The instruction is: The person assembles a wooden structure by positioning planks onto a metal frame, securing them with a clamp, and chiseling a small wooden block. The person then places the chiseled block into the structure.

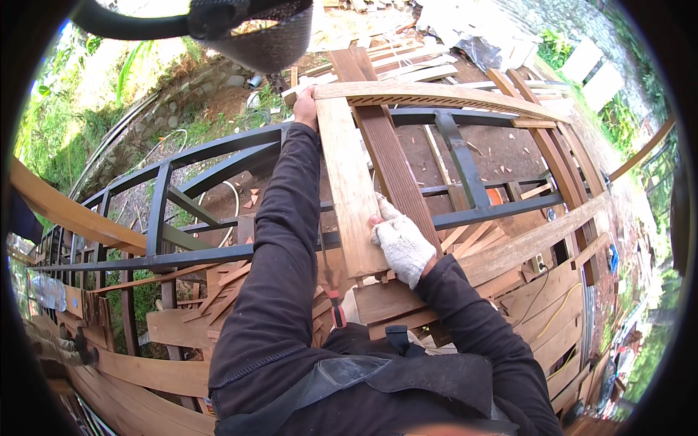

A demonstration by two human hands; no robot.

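A light wooden frame of joined boards lies across dark metal beams in front of me. My left hand (306,109), bare, is closed round the far left corner of the frame, where its end board (343,185) meets a long slotted rail (443,97). My right hand (404,245), in a white knit glove with a bare fingertip showing, grips the right edge of that end board near its close end. Beside it runs a brown grooved plank (396,163). Below the board, a screwdriver (337,309) with a red and black handle points away from me.
A black metal framework (465,171) spans the ground under the wooden frame. The frame's near rail (534,240) extends to the right. Wood offcuts (227,291) lie piled close to me. A curved yellowish wooden piece (80,211) juts in from the left. Stacked planks (414,64) lie beyond.
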